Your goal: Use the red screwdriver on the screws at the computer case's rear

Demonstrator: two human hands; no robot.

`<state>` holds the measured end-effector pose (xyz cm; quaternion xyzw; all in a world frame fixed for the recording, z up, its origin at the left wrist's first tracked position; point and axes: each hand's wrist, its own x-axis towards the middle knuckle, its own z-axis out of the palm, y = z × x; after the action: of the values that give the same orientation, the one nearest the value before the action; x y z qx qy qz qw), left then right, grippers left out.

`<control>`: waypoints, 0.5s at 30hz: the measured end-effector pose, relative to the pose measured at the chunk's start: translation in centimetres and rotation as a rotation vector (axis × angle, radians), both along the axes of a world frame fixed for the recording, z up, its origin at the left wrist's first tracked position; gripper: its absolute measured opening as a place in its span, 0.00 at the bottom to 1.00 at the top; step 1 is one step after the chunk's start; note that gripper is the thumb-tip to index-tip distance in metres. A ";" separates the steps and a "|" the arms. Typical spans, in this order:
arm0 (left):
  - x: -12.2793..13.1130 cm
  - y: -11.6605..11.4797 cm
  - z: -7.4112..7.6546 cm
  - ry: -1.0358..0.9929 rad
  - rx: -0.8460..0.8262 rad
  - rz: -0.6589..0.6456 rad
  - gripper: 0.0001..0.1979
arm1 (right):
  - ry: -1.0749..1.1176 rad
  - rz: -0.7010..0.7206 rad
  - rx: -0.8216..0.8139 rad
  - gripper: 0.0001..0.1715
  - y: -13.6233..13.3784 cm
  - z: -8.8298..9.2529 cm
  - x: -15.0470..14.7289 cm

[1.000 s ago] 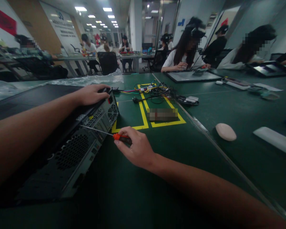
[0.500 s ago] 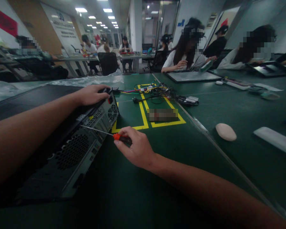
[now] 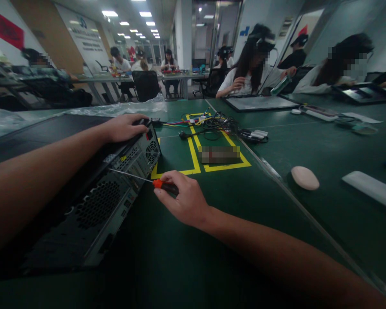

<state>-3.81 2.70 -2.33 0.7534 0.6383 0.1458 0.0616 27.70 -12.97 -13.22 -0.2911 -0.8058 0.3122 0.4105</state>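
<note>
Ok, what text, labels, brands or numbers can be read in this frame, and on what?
None can be read.
White wall board: print too small and blurred.
Red wall banner: no legible characters.
Label in the yellow tape box: blurred out.
Computer case rear panel: small stickers, unreadable.

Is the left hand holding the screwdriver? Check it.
No, the left hand rests on top of the computer case; the right hand grips the screwdriver.

Computer case left of screwdriver, cables behind.
</note>
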 end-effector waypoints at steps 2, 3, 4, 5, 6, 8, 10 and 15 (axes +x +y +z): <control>0.1 -0.1 0.0 0.002 0.002 0.000 0.48 | 0.003 0.006 -0.018 0.15 -0.1 0.1 0.0; 0.1 -0.1 0.0 0.004 0.003 0.002 0.48 | 0.002 0.006 -0.026 0.15 -0.1 0.1 0.0; 0.1 -0.1 0.0 0.005 0.004 0.005 0.48 | -0.002 0.004 -0.030 0.15 -0.1 0.2 0.1; 0.1 -0.1 0.0 0.006 0.004 0.009 0.47 | -0.005 0.000 -0.029 0.15 -0.1 0.2 0.1; 0.1 -0.1 0.0 0.009 0.004 0.011 0.47 | -0.007 -0.003 -0.024 0.15 -0.1 0.2 0.1; 0.0 0.0 0.0 0.012 0.003 0.007 0.47 | -0.005 -0.007 -0.008 0.15 0.0 0.2 0.1; 0.0 0.0 0.0 0.013 0.006 0.002 0.47 | 0.002 -0.005 0.004 0.16 0.1 0.1 0.1; -0.1 0.1 -0.2 0.002 0.014 0.004 0.47 | 0.011 -0.010 0.006 0.16 0.2 -0.2 0.0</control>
<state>-3.92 2.81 -2.50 0.7525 0.6389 0.1496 0.0556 27.70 -12.82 -13.43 -0.2922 -0.8029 0.3092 0.4176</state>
